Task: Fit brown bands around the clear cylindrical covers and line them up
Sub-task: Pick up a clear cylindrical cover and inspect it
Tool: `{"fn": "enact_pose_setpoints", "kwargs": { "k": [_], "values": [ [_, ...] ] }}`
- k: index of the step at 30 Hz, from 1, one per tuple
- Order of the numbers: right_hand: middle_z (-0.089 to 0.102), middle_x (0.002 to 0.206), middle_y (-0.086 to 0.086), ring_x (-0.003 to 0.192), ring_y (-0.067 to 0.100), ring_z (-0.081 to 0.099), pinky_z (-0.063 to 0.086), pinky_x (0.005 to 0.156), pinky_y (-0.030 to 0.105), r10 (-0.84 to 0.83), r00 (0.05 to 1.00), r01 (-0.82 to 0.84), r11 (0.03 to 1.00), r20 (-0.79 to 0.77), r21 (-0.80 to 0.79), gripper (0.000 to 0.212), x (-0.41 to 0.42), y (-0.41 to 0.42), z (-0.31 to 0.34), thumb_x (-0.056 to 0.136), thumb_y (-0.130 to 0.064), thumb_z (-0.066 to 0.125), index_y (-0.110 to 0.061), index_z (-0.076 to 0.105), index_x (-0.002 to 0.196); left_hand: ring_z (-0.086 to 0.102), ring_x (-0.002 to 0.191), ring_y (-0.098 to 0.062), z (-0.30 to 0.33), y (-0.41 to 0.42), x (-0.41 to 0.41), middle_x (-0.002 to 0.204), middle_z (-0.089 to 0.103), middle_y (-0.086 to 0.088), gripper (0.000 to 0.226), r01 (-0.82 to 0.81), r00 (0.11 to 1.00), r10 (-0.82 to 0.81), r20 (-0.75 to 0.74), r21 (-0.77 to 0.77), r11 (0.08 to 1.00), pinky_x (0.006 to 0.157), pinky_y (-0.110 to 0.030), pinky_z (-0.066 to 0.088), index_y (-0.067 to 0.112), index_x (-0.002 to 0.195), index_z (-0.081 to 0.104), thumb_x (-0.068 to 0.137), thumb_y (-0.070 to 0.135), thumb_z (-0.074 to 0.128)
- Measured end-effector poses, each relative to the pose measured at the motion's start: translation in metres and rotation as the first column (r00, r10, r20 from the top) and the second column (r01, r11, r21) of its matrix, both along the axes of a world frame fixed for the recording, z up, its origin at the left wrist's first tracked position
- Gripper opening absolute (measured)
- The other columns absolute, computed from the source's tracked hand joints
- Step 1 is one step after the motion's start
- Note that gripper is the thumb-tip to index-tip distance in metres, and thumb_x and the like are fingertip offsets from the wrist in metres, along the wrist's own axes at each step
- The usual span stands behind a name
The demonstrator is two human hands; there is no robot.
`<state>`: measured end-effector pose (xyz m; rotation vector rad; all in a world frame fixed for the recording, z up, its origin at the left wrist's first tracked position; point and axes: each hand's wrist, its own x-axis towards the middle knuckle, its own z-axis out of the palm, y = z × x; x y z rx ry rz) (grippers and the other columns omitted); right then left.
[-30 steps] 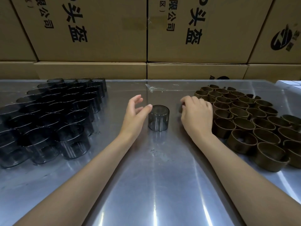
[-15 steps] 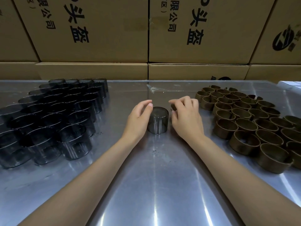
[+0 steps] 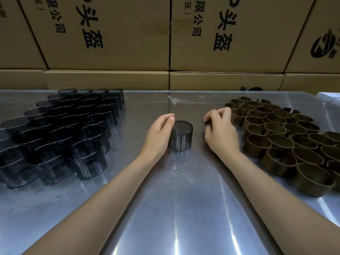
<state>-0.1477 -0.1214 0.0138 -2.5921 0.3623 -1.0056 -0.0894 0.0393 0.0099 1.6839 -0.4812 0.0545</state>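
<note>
One smoky clear cylindrical cover (image 3: 181,138) stands closed end up at the middle of the steel table. My left hand (image 3: 159,134) cups its left side, thumb tip on the top rim. My right hand (image 3: 221,132) is a short way to the cover's right, apart from it, fingers curled around a small dark piece (image 3: 208,124) that looks like a brown band; most of it is hidden. Several loose brown bands (image 3: 276,134) stand in rows just right of that hand. No band sits on the cover.
Several more clear covers (image 3: 64,129) are packed in rows on the left of the steel table (image 3: 174,208). Stacked cardboard boxes (image 3: 110,34) form a wall along the far edge. A scrap of clear tape (image 3: 174,100) lies beyond the cover.
My left hand has closed in against the cover's side. My right hand came off the band rows with the dark piece, swung toward the cover, then drew back slightly to the right.
</note>
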Motion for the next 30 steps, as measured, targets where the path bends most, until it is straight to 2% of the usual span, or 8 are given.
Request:
{"fn": "enact_pose_setpoints", "kwargs": {
  "k": [4, 6, 10, 15, 19, 23, 27, 30],
  "values": [
    [0.038, 0.124, 0.008, 0.092, 0.011, 0.049, 0.037, 0.075, 0.002, 0.024, 0.978, -0.08, 0.961, 0.209, 0.264, 0.02, 0.003, 0.004, 0.008, 0.091, -0.002, 0.055, -0.011, 0.058, 0.109, 0.054, 0.106, 0.003, 0.003, 0.001, -0.003, 0.118, 0.061, 0.01, 0.025, -0.008, 1.0, 0.008, 0.019, -0.018, 1.0, 0.077, 0.007, 0.033, 0.017, 0.12, 0.062, 0.101, 0.023, 0.047],
    [0.036, 0.127, 0.003, 0.103, 0.009, 0.046, 0.03, 0.081, -0.004, 0.018, 0.952, -0.167, 0.867, 0.306, 0.469, 0.028, 0.006, 0.01, 0.019, 0.093, -0.002, 0.053, -0.013, 0.056, 0.118, 0.053, 0.098, 0.012, 0.005, 0.001, -0.005, 0.114, 0.062, 0.01, 0.021, -0.02, 0.998, 0.022, 0.062, -0.035, 0.999, 0.077, 0.004, 0.034, 0.019, 0.115, 0.064, 0.1, 0.023, 0.05],
    [0.052, 0.131, 0.001, 0.113, 0.004, 0.047, 0.038, 0.099, 0.019, 0.052, 0.924, -0.336, 0.584, 0.379, 0.739, 0.036, 0.009, 0.029, 0.039, 0.096, -0.005, 0.051, -0.017, 0.052, 0.13, 0.049, 0.096, 0.024, 0.007, 0.001, -0.015, 0.111, 0.06, 0.019, 0.028, -0.067, 0.97, 0.05, 0.237, 0.066, 0.996, 0.084, 0.004, 0.033, 0.02, 0.12, 0.065, 0.097, 0.031, 0.055],
    [0.053, 0.123, 0.009, 0.12, 0.024, 0.053, 0.046, 0.102, 0.047, 0.118, 0.879, -0.472, 0.357, 0.463, 0.806, 0.02, 0.008, 0.061, 0.045, 0.093, -0.006, 0.058, -0.025, 0.053, 0.099, 0.051, 0.112, 0.007, 0.017, 0.0, -0.02, 0.121, 0.06, 0.013, 0.036, -0.025, 0.942, 0.006, 0.335, 0.05, 0.998, 0.094, -0.005, 0.037, 0.016, 0.132, 0.058, 0.099, 0.03, 0.052],
    [0.054, 0.12, 0.011, 0.11, 0.025, 0.057, 0.048, 0.098, 0.047, 0.118, 0.901, -0.425, 0.425, 0.417, 0.799, 0.015, 0.008, 0.071, 0.042, 0.091, -0.022, 0.065, -0.024, 0.05, 0.093, 0.053, 0.117, -0.004, 0.023, 0.001, -0.018, 0.124, 0.059, 0.002, 0.034, -0.006, 0.971, 0.017, 0.237, -0.05, 0.999, 0.104, -0.025, 0.041, 0.019, 0.134, 0.055, 0.103, 0.024, 0.044],
    [0.053, 0.08, -0.002, 0.08, 0.011, 0.058, 0.052, 0.081, 0.036, 0.205, 0.883, -0.467, 0.469, 0.422, 0.749, 0.025, 0.005, 0.066, 0.042, 0.089, -0.035, 0.067, -0.024, 0.049, 0.102, 0.056, 0.116, -0.016, 0.032, 0.003, -0.013, 0.127, 0.059, -0.007, 0.037, -0.006, 0.982, 0.025, 0.189, -0.1, 0.995, 0.104, -0.042, 0.044, 0.01, 0.133, 0.054, 0.103, 0.01, 0.033],
    [0.051, 0.063, -0.011, 0.057, -0.001, 0.047, 0.036, 0.053, 0.017, 0.271, 0.931, -0.359, 0.8, 0.244, 0.481, 0.032, 0.004, 0.054, 0.042, 0.087, -0.057, 0.057, -0.026, 0.061, 0.087, 0.053, 0.1, 0.004, 0.035, 0.008, -0.012, 0.116, 0.059, 0.002, 0.035, 0.015, 0.942, -0.028, 0.336, 0.041, 0.999, 0.095, -0.016, 0.042, 0.013, 0.132, 0.055, 0.103, 0.009, 0.037],
    [0.053, 0.068, -0.011, 0.061, -0.003, 0.049, 0.034, 0.056, 0.022, 0.25, 0.946, -0.32, 0.828, 0.206, 0.461, 0.036, 0.004, 0.05, 0.035, 0.091, -0.058, 0.049, -0.024, 0.053, 0.079, 0.055, 0.11, 0.001, 0.034, 0.008, -0.014, 0.121, 0.062, -0.002, 0.032, 0.104, 0.953, -0.114, 0.279, 0.05, 0.993, 0.1, -0.022, 0.043, 0.014, 0.129, 0.058, 0.103, 0.011, 0.041]
  ]
}}
